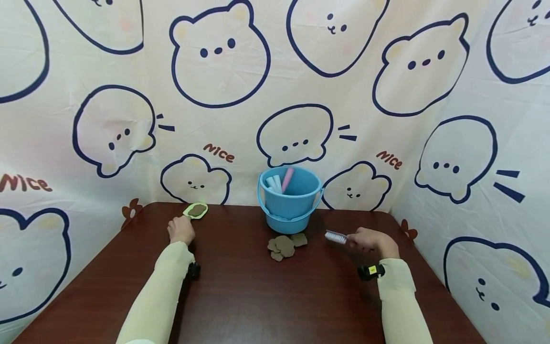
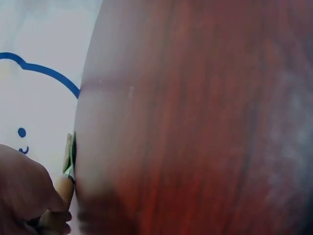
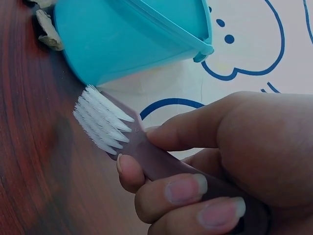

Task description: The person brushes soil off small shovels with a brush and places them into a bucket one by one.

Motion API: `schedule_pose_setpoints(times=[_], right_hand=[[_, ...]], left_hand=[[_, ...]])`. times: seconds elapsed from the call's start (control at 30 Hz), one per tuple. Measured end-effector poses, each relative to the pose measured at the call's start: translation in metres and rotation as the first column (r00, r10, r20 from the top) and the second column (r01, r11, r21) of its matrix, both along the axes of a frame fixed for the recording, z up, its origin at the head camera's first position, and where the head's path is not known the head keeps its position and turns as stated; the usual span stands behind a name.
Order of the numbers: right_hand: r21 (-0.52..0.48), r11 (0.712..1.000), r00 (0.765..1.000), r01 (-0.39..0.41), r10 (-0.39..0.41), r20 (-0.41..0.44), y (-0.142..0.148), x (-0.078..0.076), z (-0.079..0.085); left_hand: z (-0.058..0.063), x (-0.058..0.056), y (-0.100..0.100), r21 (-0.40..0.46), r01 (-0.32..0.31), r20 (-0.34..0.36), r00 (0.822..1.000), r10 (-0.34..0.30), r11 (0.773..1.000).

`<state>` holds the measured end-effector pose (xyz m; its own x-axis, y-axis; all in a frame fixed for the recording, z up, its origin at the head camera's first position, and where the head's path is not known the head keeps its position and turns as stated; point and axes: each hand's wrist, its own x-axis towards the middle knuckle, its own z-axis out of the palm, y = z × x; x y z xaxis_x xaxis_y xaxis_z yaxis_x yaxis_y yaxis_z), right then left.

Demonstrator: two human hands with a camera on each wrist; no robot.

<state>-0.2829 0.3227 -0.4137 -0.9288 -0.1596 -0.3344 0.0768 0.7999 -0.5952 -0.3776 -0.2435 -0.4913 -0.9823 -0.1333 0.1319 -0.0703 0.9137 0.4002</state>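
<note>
My left hand [image 1: 181, 230] grips the handle of a small pale-green shovel [image 1: 186, 211] at the far left of the table. A flat brown piece [image 1: 197, 210] lies on its blade. In the left wrist view the shovel [image 2: 73, 154] shows edge-on beyond the left hand [image 2: 29, 191]. On the right, my right hand [image 1: 373, 241] holds a brush [image 1: 336, 237] by its handle, white bristles facing left. From the right wrist, the brush's dark purplish handle [image 3: 161, 161] runs through the curled fingers of the right hand [image 3: 205, 161], and its bristles [image 3: 102, 120] stand over the table.
A blue bucket [image 1: 287, 205] stands at the table's back middle, with pale-blue and pink sticks [image 1: 288, 179] poking up inside. Several flat brown pieces [image 1: 284, 246] lie in front of it. The dark wooden table [image 1: 275, 306] meets a printed cloth [image 1: 240, 129] at the back.
</note>
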Motion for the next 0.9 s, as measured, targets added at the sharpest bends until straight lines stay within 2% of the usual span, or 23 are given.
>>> schedule_pose_setpoints(times=[0.27,0.5,0.6,0.77,0.9], right_hand=[[-0.002,1.0,1.0,-0.01,0.01,0.007,0.0,-0.002,0.001],[-0.003,1.0,1.0,-0.023,0.023,0.007,0.0,-0.001,0.002],[0.001,1.0,1.0,-0.011,0.011,-0.003,-0.001,0.001,0.002],[-0.001,1.0,1.0,-0.003,0.003,-0.007,-0.003,0.004,0.003],[0.006,1.0,1.0,-0.004,0.004,-0.005,-0.004,0.004,0.002]], left_hand=[[0.012,0.001,0.007,-0.063,-0.024,0.08,0.996,0.029,0.998],[0.018,0.005,0.011,-0.079,-0.073,0.043,0.996,0.076,0.994],[0.024,0.011,0.012,-0.076,-0.078,0.007,0.997,0.079,0.994],[0.039,0.026,0.017,-0.078,-0.031,-0.059,0.998,0.027,0.996],[0.056,0.041,0.026,-0.061,0.023,-0.042,0.999,-0.026,0.998]])
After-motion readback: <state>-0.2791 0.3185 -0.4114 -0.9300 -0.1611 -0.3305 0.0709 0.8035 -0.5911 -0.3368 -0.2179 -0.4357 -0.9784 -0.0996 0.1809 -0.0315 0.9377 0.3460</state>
